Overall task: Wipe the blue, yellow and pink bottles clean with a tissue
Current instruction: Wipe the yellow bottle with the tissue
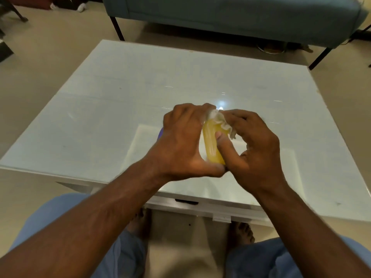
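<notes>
A yellow bottle (211, 145) is held above the white table, lying lengthwise between my hands. My left hand (181, 141) grips it from the left, fingers wrapped over its far end and thumb under its near end. My right hand (255, 149) presses a crumpled white tissue (221, 122) against the bottle's upper part, with the thumb on the bottle's side. A small sliver of a blue-purple object (160, 133) shows behind my left hand; most of it is hidden. No pink bottle is visible.
The white glossy table (100, 117) fills the middle of the view. A teal sofa (230, 15) on black legs stands beyond its far edge. My knees in blue trousers and bare feet are below the table's near edge.
</notes>
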Demonstrator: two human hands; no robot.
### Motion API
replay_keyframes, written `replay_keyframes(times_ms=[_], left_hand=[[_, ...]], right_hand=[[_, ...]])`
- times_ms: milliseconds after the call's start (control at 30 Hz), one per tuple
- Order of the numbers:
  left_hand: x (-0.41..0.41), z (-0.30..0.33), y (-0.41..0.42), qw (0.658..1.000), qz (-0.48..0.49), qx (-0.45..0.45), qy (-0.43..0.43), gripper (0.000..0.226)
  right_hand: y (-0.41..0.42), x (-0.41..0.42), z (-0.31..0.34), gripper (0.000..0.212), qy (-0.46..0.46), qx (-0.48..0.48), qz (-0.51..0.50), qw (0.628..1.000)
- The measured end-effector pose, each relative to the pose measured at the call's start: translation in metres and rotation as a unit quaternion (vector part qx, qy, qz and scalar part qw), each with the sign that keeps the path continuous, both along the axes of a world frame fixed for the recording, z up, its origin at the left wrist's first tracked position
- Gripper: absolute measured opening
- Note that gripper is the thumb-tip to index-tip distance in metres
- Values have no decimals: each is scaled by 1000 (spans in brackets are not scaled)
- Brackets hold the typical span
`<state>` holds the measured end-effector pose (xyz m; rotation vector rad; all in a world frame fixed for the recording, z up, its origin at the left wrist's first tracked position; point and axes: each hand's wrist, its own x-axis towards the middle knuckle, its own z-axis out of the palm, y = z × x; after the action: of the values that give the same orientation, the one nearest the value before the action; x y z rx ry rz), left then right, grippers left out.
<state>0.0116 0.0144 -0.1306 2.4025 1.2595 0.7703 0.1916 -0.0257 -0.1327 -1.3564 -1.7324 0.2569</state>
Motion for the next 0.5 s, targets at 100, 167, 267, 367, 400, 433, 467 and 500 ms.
replay_keyframes(times_ms=[100,167,267,367,400,433,467,500], left_hand=[[-7,3,6,999,40,9,-14,107],[-15,3,9,999,40,6,-19,108],[-17,1,3,1000,9,-5,-18,109],[-11,3,-8,1000,-2,-3,-18,109],[-10,5,-12,1000,-3,2,-15,108],[-10,7,-17,1000,-2,6,-14,108],[-9,10,-20,1000,0,9,-13,108],[-9,13,-23,1000,0,12,-11,109]], right_hand=[[-5,5,4,13,32,15,32,999],[-12,4,3,11,15,23,51,998],[-21,-2,0,22,-10,24,38,999],[-22,-4,7,32,-6,30,19,999],[-23,-4,11,29,-1,34,16,999],[-26,-3,15,25,4,40,14,999],[-28,-2,19,21,8,45,13,999],[-33,0,22,17,12,49,11,999]])
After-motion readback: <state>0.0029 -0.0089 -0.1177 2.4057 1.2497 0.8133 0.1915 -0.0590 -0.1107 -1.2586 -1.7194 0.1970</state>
